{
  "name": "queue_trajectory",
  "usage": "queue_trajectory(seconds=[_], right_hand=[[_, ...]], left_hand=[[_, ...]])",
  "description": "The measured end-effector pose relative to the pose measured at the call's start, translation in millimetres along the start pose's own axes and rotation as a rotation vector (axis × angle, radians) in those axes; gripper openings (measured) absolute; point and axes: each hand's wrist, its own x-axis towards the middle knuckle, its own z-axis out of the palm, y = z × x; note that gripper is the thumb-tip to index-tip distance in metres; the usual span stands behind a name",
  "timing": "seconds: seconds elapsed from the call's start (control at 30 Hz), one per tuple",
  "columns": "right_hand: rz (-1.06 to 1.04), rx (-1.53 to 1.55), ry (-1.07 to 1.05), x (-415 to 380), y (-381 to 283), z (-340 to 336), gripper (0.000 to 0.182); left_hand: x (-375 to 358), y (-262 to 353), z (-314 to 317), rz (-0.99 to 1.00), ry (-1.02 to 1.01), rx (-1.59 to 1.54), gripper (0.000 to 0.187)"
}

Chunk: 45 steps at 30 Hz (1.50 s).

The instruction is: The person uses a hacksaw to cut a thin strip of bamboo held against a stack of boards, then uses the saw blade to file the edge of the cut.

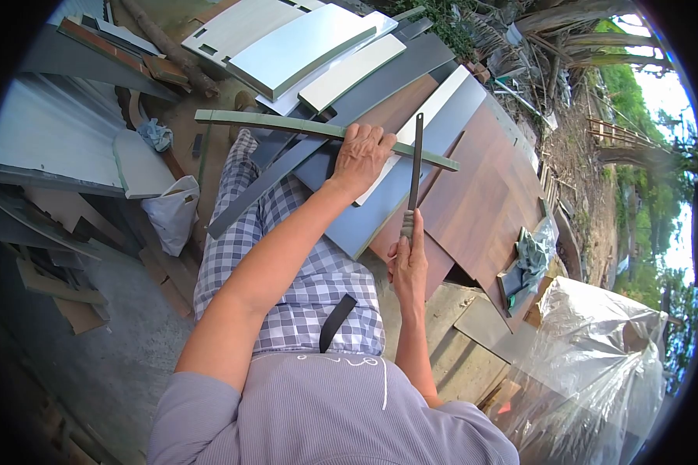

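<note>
My left hand (358, 161) is wrapped over a long, narrow greenish board strip (267, 122), which lies crosswise over the stacked panels. Upright in my right hand (409, 262) is a thin dark hacksaw blade (416, 172) with a wrapped handle and a hole at its tip. The blade crosses the strip near its right end in this view. Under my left hand are a blue-grey panel (349, 221) and a narrow white strip (376, 180). A brown wood-grain panel (481, 209) lies to the right of the blade.
White boards (306, 50) are piled at the top. Clear plastic sheeting (589, 333) covers something at the lower right. On the brown panel's edge lies a crumpled green cloth (533, 256). A white bag (172, 213) and offcuts (62, 283) are on the left.
</note>
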Motion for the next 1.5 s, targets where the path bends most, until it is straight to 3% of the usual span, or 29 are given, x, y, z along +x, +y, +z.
queue_trajectory(seconds=[0.93,1.3,1.5], right_hand=[[0.016,0.015,0.021,0.4,1.6,0.2,0.052],[-0.075,-0.172,0.058,26.0,-7.8,5.1,0.054],[-0.124,-0.184,0.080,-5.1,29.6,4.9,0.056]], left_hand=[[-0.3,0.3,0.2,-0.010,-0.026,0.010,0.022],[-0.6,0.6,-0.6,-0.013,-0.020,0.009,0.019],[-1.4,-0.5,3.9,-0.013,-0.030,0.033,0.017]])
